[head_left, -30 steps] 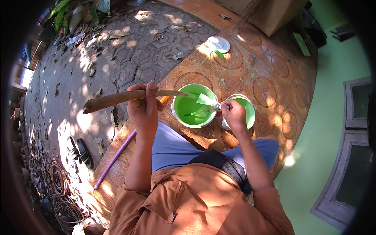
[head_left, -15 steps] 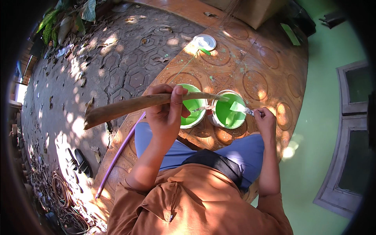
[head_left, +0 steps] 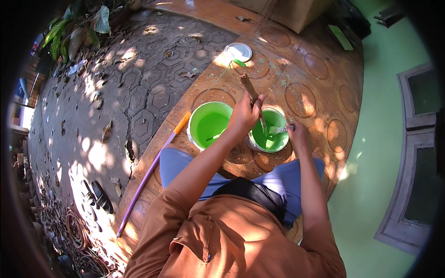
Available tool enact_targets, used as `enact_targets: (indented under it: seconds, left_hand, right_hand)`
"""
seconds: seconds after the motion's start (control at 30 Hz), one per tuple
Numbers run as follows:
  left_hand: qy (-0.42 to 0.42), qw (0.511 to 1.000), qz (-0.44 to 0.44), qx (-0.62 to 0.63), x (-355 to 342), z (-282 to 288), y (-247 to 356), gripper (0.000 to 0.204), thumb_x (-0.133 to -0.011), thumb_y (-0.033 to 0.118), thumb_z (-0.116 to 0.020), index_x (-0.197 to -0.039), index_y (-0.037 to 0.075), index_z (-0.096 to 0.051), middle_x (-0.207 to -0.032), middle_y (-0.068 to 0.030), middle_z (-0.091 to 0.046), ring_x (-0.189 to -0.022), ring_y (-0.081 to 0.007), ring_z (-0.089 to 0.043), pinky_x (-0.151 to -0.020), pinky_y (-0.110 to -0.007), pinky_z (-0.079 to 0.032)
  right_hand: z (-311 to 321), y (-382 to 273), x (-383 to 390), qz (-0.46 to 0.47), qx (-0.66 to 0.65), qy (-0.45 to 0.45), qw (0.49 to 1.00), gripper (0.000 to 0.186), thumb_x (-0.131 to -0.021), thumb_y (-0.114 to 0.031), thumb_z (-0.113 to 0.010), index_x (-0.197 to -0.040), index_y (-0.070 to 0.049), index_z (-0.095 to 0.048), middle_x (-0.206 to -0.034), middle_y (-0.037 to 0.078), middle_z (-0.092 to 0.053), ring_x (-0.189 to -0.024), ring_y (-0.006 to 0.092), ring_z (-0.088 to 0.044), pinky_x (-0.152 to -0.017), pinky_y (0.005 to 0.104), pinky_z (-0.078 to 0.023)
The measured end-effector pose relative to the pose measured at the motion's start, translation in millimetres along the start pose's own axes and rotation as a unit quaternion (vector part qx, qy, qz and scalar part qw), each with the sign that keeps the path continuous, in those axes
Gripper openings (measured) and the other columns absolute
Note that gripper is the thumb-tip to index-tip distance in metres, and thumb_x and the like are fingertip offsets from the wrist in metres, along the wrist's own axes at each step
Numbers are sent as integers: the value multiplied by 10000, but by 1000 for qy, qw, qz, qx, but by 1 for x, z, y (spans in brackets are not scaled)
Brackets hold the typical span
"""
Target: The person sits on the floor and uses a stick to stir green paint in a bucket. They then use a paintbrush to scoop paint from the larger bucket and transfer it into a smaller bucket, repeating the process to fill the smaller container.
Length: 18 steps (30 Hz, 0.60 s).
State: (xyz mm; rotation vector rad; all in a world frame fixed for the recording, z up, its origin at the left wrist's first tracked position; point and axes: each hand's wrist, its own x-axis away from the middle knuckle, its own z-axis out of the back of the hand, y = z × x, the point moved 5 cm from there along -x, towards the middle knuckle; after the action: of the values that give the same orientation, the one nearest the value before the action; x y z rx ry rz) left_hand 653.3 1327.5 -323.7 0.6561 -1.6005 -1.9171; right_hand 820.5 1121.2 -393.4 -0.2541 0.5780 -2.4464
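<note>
My left hand (head_left: pixel 245 113) grips a wooden stick (head_left: pixel 248 87), tilted so its thin, paint-coated end reaches down into the right paint bucket (head_left: pixel 254 145). My right hand (head_left: pixel 300 135) is closed around the handle of a flat, paint-smeared tool (head_left: pixel 277 130); its pale wide end is over the same bucket, close to the stick. I cannot tell whether it is a scraper or a brush. Bright green paint (head_left: pixel 268 142) shows inside. On the left stands a larger bucket (head_left: pixel 189 133) of green paint, with a small pale piece showing in it, partly behind my left forearm.
A purple pole (head_left: pixel 146 187) with an orange end lies left of my legs. Beyond the buckets, a white lid (head_left: pixel 239 51) rests on the patterned tiles (head_left: pixel 320 90). Black sandals (head_left: pixel 100 197) sit on the paving at left. A green wall (head_left: pixel 371 153) rises at right.
My left hand has moved right, swinging the stick from nearly level to steep, with its thin end down in the right bucket. My right hand has shifted slightly left with the flat tool.
</note>
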Motion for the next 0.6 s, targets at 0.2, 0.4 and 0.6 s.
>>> enact_targets:
  seconds: [0.2, 0.4, 0.6]
  left_hand:
    - [27, 994, -79, -68, -36, -13, -38, 402, -996, 373, -592, -1104, -13, -553, -802, -120, -683, -674, -196, -667, -626, -343, -537]
    - [89, 995, 41, -18, -57, 11, -54, 430, -937, 394, -645, -1074, -10, -592, -906, -207, -679, -860, -376, -659, -774, -447, -502]
    - [108, 988, 97, -43, -55, 31, -57, 620, -851, 523, -719, -1086, -29, -566, -938, -179, -696, -902, -320, -681, -804, -426, -517]
  right_hand:
    - [-1, 3, 9, 6, 45, 49, 998, 447, -885, -296, -685, -1228, -18, -615, -1210, 226, -602, -1073, 397, -614, -884, 461, -510]
    - [-15, 26, 24, -20, 60, 37, 997, 517, -876, -332, -686, -1278, -22, -585, -1239, 258, -567, -1107, 423, -598, -926, 482, -499]
    - [-30, 35, 30, -50, 15, 10, 999, 472, -871, -336, -688, -1236, -46, -615, -1139, 234, -612, -1054, 409, -618, -891, 484, -505]
